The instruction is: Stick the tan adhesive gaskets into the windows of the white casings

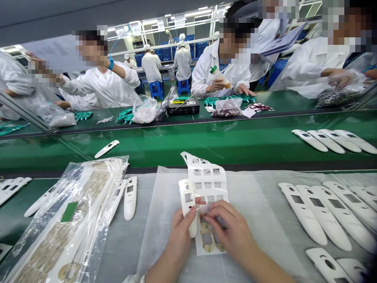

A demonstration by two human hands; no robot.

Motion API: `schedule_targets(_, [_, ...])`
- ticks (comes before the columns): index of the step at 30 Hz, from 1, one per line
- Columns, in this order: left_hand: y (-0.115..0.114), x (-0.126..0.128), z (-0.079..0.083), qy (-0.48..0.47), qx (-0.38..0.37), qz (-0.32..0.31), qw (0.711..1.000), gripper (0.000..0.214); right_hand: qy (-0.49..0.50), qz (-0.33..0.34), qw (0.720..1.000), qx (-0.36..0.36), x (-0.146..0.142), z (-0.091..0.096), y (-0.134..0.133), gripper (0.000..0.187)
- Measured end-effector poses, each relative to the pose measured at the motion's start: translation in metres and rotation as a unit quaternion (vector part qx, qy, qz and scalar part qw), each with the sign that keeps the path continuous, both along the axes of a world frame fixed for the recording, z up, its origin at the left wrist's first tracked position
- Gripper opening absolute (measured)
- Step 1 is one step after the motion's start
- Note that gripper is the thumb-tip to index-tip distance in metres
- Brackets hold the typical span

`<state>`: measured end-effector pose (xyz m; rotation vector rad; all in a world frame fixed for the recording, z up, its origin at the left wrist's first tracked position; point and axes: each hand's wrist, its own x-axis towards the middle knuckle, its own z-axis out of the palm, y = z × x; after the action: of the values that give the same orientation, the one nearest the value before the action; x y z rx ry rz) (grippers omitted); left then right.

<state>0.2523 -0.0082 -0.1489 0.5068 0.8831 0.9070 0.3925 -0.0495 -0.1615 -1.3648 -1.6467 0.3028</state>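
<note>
My left hand (182, 226) is closed around a white plastic housing (186, 196) with window cutouts, held upright and slightly tilted. Its fingertips also reach behind a white backing sheet (207, 175) with rows of cut-out windows. Tan adhesive stickers (207, 237) with square openings remain on the lower part of that sheet. Over the sheet, just right of the housing, my right hand (228, 224) has thumb and forefinger pinched together at a sticker's edge. Whether a sticker is between those fingertips is too small to tell.
A clear bag of sticker sheets (85, 204) lies at left, beside a single housing (130, 197). Several housings (316, 202) lie in a row at right. Behind runs a green conveyor (206, 141) carrying more housings. Co-workers in white coats (108, 84) sit across it.
</note>
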Motion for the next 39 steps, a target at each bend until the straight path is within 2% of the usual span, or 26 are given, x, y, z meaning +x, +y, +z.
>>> schedule_targets(4, [0.0, -0.001, 0.001, -0.001, -0.013, 0.009, 1.0, 0.042, 0.022, 0.042, 0.999, -0.024, -0.001, 0.005, -0.005, 0.015])
schedule_targets(11, [0.002, -0.002, 0.0, 0.004, -0.022, 0.016, 1.0, 0.041, 0.111, 0.098, 0.985, -0.086, 0.005, 0.027, -0.011, 0.014])
schedule_targets(17, [0.002, 0.0, 0.002, 0.034, -0.026, 0.001, 0.999, 0.048, 0.285, 0.155, 0.933, -0.156, 0.03, 0.037, -0.003, 0.017])
schedule_targets(20, [0.002, -0.002, 0.004, 0.073, 0.023, -0.051, 0.996, 0.046, 0.343, 0.158, 0.912, -0.162, 0.043, 0.037, 0.002, 0.024])
schedule_targets(22, [0.001, -0.006, 0.009, 0.159, 0.129, -0.08, 0.976, 0.036, 0.378, 0.142, 0.9, -0.165, 0.049, 0.036, 0.004, 0.026])
schedule_targets(24, [0.0, -0.012, 0.017, 0.3, 0.232, -0.068, 0.923, 0.027, 0.406, 0.121, 0.89, -0.171, 0.051, 0.036, 0.006, 0.027])
schedule_targets(26, [-0.001, -0.019, 0.027, 0.409, 0.28, -0.039, 0.868, 0.026, 0.424, 0.105, 0.881, -0.181, 0.052, 0.037, 0.007, 0.029])
schedule_targets(27, [-0.001, -0.022, 0.031, 0.42, 0.284, -0.041, 0.861, 0.027, 0.43, 0.1, 0.878, -0.187, 0.052, 0.039, 0.007, 0.029])
schedule_targets(29, [-0.002, -0.025, 0.036, 0.353, 0.264, -0.091, 0.893, 0.029, 0.438, 0.094, 0.872, -0.197, 0.051, 0.043, 0.006, 0.03])
schedule_targets(31, [-0.004, -0.024, 0.036, 0.24, 0.205, -0.177, 0.932, 0.031, 0.441, 0.089, 0.869, -0.205, 0.049, 0.046, 0.004, 0.032])
schedule_targets(32, [-0.006, -0.022, 0.034, 0.192, 0.173, -0.213, 0.942, 0.032, 0.442, 0.087, 0.868, -0.209, 0.048, 0.047, 0.004, 0.033])
schedule_targets(34, [-0.01, -0.017, 0.029, 0.151, 0.137, -0.256, 0.945, 0.035, 0.442, 0.085, 0.865, -0.223, 0.046, 0.046, 0.003, 0.033])
schedule_targets(39, [-0.014, -0.006, 0.017, 0.15, 0.116, -0.276, 0.942, 0.038, 0.447, 0.074, 0.849, -0.273, 0.046, 0.036, 0.004, 0.029])
